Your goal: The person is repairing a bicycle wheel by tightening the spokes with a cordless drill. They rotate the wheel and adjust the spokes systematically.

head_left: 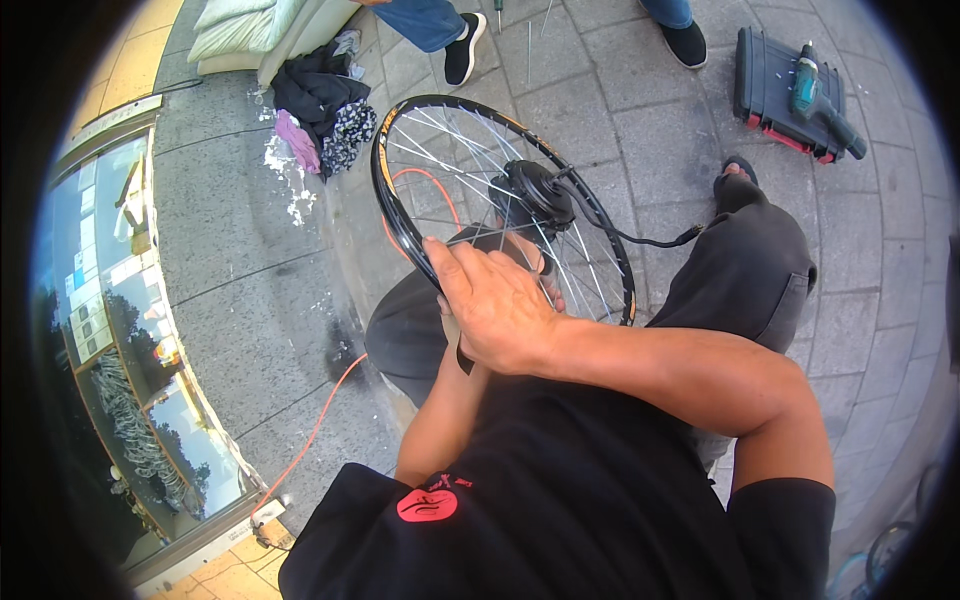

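A bicycle wheel (pixel 385 190) with a black rim, silver spokes and a black hub motor (pixel 530 200) with a cable leans toward me over my legs. My right hand (pixel 495 310) lies on the lower-left rim, its fingers bent against it. My left hand (pixel 553 292) is mostly hidden behind the right one; a few curled fingertips show among the spokes. A brown strip (pixel 456 347), perhaps tape or card, shows between my hands beside the left wrist. My bare-toed, sandalled foot (pixel 737 175) is right of the wheel.
Two other people's shoes (pixel 462 50) stand ahead on the pavers. A drill (pixel 810 90) lies on a black case (pixel 760 95) at right. Piled cloths (pixel 315 100), cushions and an orange cord (pixel 310 440) are at left, beside a glass frontage (pixel 110 320). Thin rods lie near the shoes.
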The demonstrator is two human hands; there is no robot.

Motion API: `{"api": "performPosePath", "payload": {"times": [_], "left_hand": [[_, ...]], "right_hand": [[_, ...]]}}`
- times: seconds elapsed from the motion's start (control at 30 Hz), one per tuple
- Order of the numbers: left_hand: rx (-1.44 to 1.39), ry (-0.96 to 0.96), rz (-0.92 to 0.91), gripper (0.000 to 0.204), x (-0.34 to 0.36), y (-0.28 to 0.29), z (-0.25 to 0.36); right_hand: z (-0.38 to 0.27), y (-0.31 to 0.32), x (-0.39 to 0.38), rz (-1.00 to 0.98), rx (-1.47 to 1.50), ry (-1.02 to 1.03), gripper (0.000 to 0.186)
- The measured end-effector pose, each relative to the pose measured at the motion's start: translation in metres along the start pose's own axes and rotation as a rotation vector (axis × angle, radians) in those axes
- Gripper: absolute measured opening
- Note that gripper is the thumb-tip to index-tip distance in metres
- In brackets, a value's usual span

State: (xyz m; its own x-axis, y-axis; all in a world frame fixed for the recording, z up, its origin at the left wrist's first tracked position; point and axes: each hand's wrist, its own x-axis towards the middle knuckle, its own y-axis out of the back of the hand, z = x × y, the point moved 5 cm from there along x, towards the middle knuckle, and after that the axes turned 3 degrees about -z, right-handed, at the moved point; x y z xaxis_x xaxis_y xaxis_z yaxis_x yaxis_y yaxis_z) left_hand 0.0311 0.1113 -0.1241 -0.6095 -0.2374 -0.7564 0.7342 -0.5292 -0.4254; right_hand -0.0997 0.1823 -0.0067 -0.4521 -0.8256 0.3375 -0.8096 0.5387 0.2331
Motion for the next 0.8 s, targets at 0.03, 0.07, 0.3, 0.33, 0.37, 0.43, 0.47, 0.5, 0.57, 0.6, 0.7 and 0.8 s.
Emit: {"api": "performPosePath", "payload": {"times": [0.03,0.07,0.3,0.33,0.37,0.43,0.47,0.5,0.57,0.6,0.7,0.8], "left_hand": [[-0.015,0.017,0.008,0.032,0.0,0.002,-0.003],[-0.03,0.036,0.016,0.032,0.0,0.003,-0.007],[-0.145,0.176,0.113,0.037,0.007,-0.006,-0.049],[-0.126,0.218,0.121,0.039,0.009,-0.004,-0.053],[-0.142,0.229,0.132,0.041,0.009,-0.001,-0.056],[-0.151,0.267,0.141,0.044,0.013,-0.013,-0.052],[-0.172,0.254,0.124,0.042,0.013,-0.014,-0.05],[-0.192,0.24,0.108,0.039,0.013,-0.013,-0.048],[-0.146,0.203,0.11,0.039,0.009,-0.02,-0.046],[-0.073,0.178,0.129,0.041,0.004,-0.028,-0.042],[-0.004,0.187,0.158,0.042,0.001,-0.032,-0.041],[-0.001,0.232,0.162,0.041,0.009,-0.03,-0.04]], "right_hand": [[0.0,0.0,0.0,-0.001,0.003,-0.003,0.077],[-0.001,0.001,0.001,-0.004,0.001,0.002,0.076],[-0.002,0.0,0.0,-0.012,-0.011,0.054,0.082],[-0.003,-0.002,0.0,-0.011,-0.008,0.052,0.082],[-0.003,-0.004,-0.001,-0.033,-0.01,0.046,0.081],[0.0,0.002,0.001,-0.053,-0.026,0.023,0.08],[0.001,0.004,0.003,-0.035,-0.019,0.03,0.079],[0.002,0.007,0.004,-0.016,-0.012,0.038,0.079],[0.002,0.003,0.003,-0.021,-0.001,0.04,0.077],[0.001,0.0,0.001,-0.039,0.005,0.036,0.076],[0.001,0.0,0.003,-0.039,-0.01,0.041,0.075],[0.002,0.006,0.007,0.06,-0.021,0.032,0.074]]}}
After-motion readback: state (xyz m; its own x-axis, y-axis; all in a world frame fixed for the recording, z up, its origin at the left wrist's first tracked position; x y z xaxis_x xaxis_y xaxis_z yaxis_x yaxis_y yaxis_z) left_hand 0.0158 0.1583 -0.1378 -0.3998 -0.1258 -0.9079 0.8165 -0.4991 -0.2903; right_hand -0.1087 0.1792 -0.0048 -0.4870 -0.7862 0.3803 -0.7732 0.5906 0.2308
